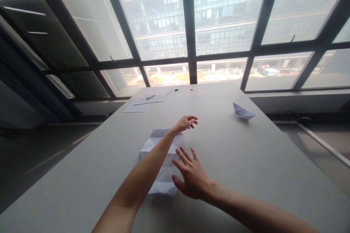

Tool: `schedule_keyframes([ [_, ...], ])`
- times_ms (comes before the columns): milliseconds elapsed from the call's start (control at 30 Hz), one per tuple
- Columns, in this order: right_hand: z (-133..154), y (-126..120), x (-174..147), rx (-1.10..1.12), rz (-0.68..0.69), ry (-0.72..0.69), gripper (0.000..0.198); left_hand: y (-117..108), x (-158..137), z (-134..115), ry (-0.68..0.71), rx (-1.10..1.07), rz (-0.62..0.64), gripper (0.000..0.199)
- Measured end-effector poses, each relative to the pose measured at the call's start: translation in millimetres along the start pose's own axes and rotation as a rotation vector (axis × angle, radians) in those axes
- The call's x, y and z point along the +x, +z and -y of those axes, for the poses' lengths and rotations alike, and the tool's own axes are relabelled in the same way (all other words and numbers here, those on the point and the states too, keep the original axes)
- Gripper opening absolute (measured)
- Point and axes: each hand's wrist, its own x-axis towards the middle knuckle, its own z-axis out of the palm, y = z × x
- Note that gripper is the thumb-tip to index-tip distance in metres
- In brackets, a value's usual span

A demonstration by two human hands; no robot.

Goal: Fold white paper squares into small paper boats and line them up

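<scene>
A creased sheet of white paper [158,156] lies unfolded on the white table, its fold lines standing up slightly. Across it stretches my left forearm, hiding part of the sheet. My left hand [186,123] is past the sheet's far right corner, fingers loosely bent and apart, with nothing in them. At the sheet's right edge, my right hand [190,174] has its fingers spread, palm down; whether it touches the paper I cannot tell. A folded paper boat [243,113] sits farther off on the right side of the table.
Flat white sheets [139,106] lie at the table's far left, with a small white object [150,97], perhaps a pen or glue stick, on them. Round cable holes [176,90] are near the far edge. Framed windows [191,25] rise beyond the table [218,145].
</scene>
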Motion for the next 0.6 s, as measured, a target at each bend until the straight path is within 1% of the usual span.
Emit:
schedule_keyframes([
  [33,-11,-10,-6,-0.007,-0.052,0.026,0.041,5,5,0,0.022,-0.026,0.017,0.035],
  [100,-49,-33,-14,-0.04,-0.165,0.135,0.033,17,16,1,0.063,-0.064,0.041,0.034],
  [167,-104,-59,-17,-0.11,-0.309,0.308,0.035,32,28,0,0.101,-0.084,0.049,0.032],
  [233,-166,-87,-19,-0.247,-0.433,0.489,0.037,52,38,-3,0.133,-0.091,0.04,0.03],
  [300,-224,-114,-24,-0.405,-0.493,0.644,0.041,72,44,-6,0.154,-0.089,0.014,0.028],
  [367,-268,-134,-33,-0.533,-0.487,0.744,0.046,90,45,-9,0.17,-0.086,-0.027,0.026],
  [433,-295,-146,-44,-0.61,-0.436,0.785,0.046,104,40,-9,0.179,-0.092,-0.073,0.027],
  [467,-303,-150,-49,-0.629,-0.415,0.779,0.04,110,36,-8,0.181,-0.099,-0.098,0.027],
  [533,-309,-151,-55,-0.638,-0.392,0.755,0.027,117,28,-3,0.179,-0.115,-0.147,0.027],
  [600,-303,-146,-55,-0.628,-0.395,0.721,0.022,117,21,5,0.161,-0.137,-0.2,0.027],
])
